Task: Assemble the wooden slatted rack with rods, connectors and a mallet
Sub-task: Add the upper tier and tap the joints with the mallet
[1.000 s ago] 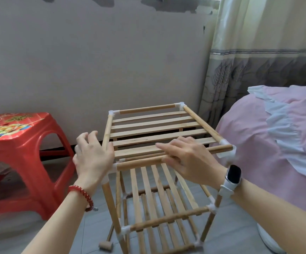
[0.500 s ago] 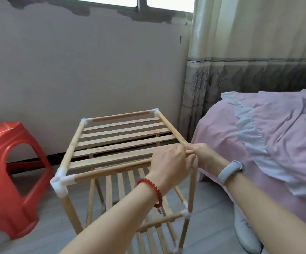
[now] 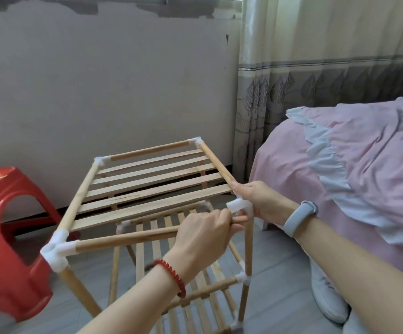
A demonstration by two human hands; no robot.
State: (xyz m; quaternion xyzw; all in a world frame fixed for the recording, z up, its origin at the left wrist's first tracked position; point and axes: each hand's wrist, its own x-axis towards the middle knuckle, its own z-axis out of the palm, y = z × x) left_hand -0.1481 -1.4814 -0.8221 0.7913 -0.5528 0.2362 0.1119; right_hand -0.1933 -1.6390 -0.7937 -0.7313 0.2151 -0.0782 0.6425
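Joining the near rod at the right corner

Gripping the near top rod (image 3: 128,238) close to its right end, the left hand (image 3: 202,233) has its fingers curled around the wood. The right hand (image 3: 258,200) holds the white corner connector (image 3: 239,204) — its fingers wrap the corner where the right side rod (image 3: 216,161) arrives. The rod end lies just beside the connector; whether it is seated I cannot tell. The wooden rack (image 3: 147,184) stands on the floor (image 3: 280,297), between a red stool (image 3: 10,237) on the left and a pink bed (image 3: 364,177) on the right.
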